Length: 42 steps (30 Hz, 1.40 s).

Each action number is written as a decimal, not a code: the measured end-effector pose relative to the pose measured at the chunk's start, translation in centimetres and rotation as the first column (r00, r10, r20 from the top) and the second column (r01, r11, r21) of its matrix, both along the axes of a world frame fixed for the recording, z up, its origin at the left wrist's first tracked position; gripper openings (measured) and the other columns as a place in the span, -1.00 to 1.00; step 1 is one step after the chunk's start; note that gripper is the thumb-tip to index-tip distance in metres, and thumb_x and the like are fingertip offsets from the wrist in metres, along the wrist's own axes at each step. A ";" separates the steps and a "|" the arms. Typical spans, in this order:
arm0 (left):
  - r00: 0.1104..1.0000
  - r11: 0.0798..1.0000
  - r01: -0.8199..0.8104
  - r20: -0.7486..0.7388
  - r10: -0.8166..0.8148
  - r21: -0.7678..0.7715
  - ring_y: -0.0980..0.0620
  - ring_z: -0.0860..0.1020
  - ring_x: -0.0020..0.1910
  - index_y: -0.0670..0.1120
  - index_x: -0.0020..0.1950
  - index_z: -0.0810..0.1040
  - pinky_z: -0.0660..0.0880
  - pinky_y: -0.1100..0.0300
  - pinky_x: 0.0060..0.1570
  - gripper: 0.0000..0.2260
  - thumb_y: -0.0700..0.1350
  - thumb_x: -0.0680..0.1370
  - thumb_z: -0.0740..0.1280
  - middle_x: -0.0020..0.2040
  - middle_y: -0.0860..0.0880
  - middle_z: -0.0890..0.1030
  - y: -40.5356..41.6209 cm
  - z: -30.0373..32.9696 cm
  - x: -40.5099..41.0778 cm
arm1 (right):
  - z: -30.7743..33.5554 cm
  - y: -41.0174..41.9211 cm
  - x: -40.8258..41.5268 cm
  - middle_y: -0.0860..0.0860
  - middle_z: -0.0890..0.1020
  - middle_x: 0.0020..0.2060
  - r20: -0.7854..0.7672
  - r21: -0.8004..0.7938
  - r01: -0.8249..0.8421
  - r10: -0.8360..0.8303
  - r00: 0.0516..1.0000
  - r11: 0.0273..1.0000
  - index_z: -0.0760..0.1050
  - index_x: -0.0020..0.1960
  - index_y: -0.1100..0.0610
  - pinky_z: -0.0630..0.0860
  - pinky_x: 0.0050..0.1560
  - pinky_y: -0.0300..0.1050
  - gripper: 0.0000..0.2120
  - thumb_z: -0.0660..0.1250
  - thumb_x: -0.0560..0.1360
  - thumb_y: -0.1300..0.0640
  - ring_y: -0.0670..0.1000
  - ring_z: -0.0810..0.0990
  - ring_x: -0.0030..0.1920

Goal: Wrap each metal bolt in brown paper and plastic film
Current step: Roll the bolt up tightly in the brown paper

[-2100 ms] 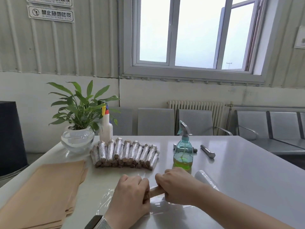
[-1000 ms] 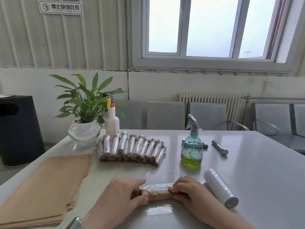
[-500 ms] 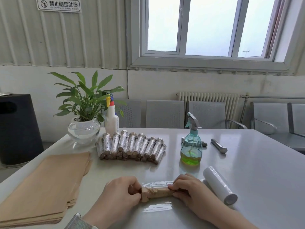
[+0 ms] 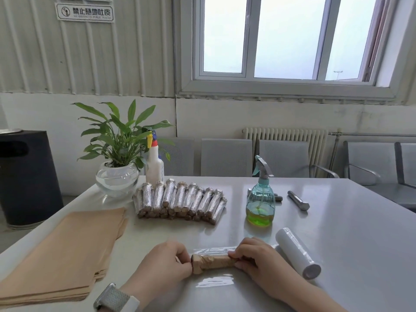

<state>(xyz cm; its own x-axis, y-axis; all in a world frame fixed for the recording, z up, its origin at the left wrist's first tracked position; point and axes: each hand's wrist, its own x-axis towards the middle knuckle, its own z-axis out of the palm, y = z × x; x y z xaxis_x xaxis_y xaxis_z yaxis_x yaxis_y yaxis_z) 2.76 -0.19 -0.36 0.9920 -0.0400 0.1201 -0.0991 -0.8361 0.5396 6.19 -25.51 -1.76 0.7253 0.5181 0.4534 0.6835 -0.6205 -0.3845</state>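
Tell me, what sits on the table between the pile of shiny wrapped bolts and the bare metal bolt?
In the head view, a teal spray bottle with green liquid stands between the wrapped pile and the bare bolt.

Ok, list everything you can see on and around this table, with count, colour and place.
paper-wrapped bolt: one, brown, near edge, on the film
plastic film sheet: one, clear, under that bolt
film roll: one, white, right of the hands
wrapped bolts: a stacked row, count unclear, silvery, table centre
bare bolts: at least two, grey, far right
brown paper stack: one, tan, left
spray bottle: one, teal, green liquid, centre-right
white spray bottle: one, beside the plant
plant: one, green, glass bowl
bin: one, black, left floor
left hand: grips the bolt's left end
right hand: grips its right end
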 end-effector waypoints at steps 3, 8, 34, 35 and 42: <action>0.998 0.998 0.020 -0.056 -0.024 -0.062 0.28 0.52 -0.33 0.04 -0.20 0.56 0.42 0.38 -0.28 -0.90 -0.04 0.34 0.44 -0.28 0.10 0.64 0.7 0.5 0.6 | 0.0 0.0 0.0 -0.20 0.50 -0.13 -0.007 -0.008 -0.002 0.002 1.000 1.000 0.65 0.04 0.04 0.38 0.05 -0.30 -0.88 0.39 0.53 0.11 -0.10 0.48 -0.02; 0.970 0.997 0.059 -0.233 -0.070 -0.057 0.19 0.54 -0.32 0.06 -0.17 0.60 0.44 0.36 -0.27 -0.89 -0.07 0.40 0.51 -0.24 0.08 0.63 1.2 1.4 2.0 | 0.0 -0.1 -0.1 -0.11 0.56 -0.08 -0.004 -0.017 -0.006 0.006 1.000 1.000 0.64 0.05 0.05 0.40 0.10 -0.24 -0.88 0.37 0.54 0.10 -0.07 0.49 0.01; 0.836 0.895 0.190 -0.544 0.069 0.404 0.21 0.47 -0.41 0.01 -0.14 0.62 0.33 0.35 -0.40 -0.78 0.15 0.45 0.42 -0.37 0.08 0.58 -1.5 6.5 3.2 | -0.4 -0.3 0.6 -0.20 0.48 -0.15 -0.001 0.003 -0.043 0.043 0.999 0.999 0.64 0.03 0.05 0.39 0.06 -0.25 -0.87 0.41 0.48 0.17 -0.05 0.49 0.00; 0.835 0.900 0.184 -0.546 0.068 0.394 0.25 0.44 -0.48 0.00 -0.19 0.62 0.30 0.36 -0.47 -0.78 0.14 0.44 0.43 -0.43 0.09 0.58 -1.5 6.4 3.2 | -0.4 -0.3 0.6 -0.19 0.48 -0.14 -0.001 0.001 -0.047 0.047 0.999 0.999 0.64 0.03 0.06 0.39 0.06 -0.25 -0.86 0.41 0.48 0.17 -0.05 0.50 0.00; 0.817 1.000 -0.002 -0.576 -0.011 -0.023 0.09 0.54 -0.53 -0.17 -0.34 0.58 0.21 0.36 -0.60 -0.89 -0.26 0.35 0.47 -0.42 -0.08 0.64 -1.4 5.3 3.3 | -0.3 -0.2 0.7 -0.18 0.48 -0.12 -0.002 -0.022 -0.051 0.051 0.999 0.998 0.62 0.04 0.06 0.37 0.08 -0.26 -0.87 0.40 0.49 0.16 -0.04 0.49 0.03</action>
